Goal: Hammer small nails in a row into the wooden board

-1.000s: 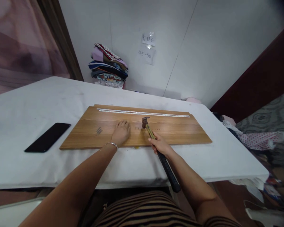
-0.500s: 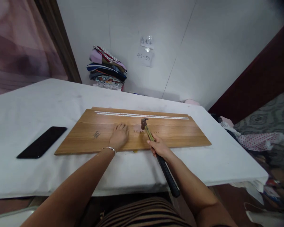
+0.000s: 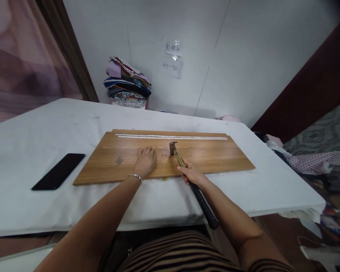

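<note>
A long wooden board (image 3: 215, 156) lies on the white table (image 3: 45, 128), with a pale strip (image 3: 172, 136) along its far edge. My left hand (image 3: 145, 162) rests palm down on the board, fingers flat and together. My right hand (image 3: 190, 174) grips a hammer (image 3: 184, 166) by its yellow and black handle. The hammer head (image 3: 173, 146) sits on the board by a short row of small dark nail marks (image 3: 187, 155). Several loose nails (image 3: 119, 161) lie on the board to the left of my left hand.
A black phone (image 3: 59, 176) lies on the table left of the board. A stack of folded cloths (image 3: 128, 83) stands against the back wall under two paper notes (image 3: 172, 58). Fabric and clutter (image 3: 311, 162) lie on the floor at right.
The view has shifted slightly. Both hands and the hammer stay in nearly the same place on the board.
</note>
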Demonstrator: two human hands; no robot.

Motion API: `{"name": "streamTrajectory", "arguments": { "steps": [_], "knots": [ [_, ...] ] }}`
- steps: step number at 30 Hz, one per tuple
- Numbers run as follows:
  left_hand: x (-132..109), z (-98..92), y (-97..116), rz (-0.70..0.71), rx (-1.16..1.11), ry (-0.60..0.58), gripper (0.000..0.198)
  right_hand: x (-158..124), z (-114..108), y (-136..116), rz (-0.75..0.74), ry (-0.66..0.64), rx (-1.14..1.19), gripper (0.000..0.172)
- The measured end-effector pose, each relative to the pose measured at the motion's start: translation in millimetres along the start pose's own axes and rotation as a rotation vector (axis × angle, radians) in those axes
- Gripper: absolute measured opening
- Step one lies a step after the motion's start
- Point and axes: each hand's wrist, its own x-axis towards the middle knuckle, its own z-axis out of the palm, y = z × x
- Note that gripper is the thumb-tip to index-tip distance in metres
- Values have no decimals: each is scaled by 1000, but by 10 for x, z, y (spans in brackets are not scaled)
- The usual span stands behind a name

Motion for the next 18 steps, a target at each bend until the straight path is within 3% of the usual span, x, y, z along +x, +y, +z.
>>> {"name": "streamTrajectory", "arguments": {
  "steps": [18],
  "knots": [
    [8, -3, 16, 3, 1, 4, 42, -8, -2, -63, 2, -1, -23, 78]
  ]
}}
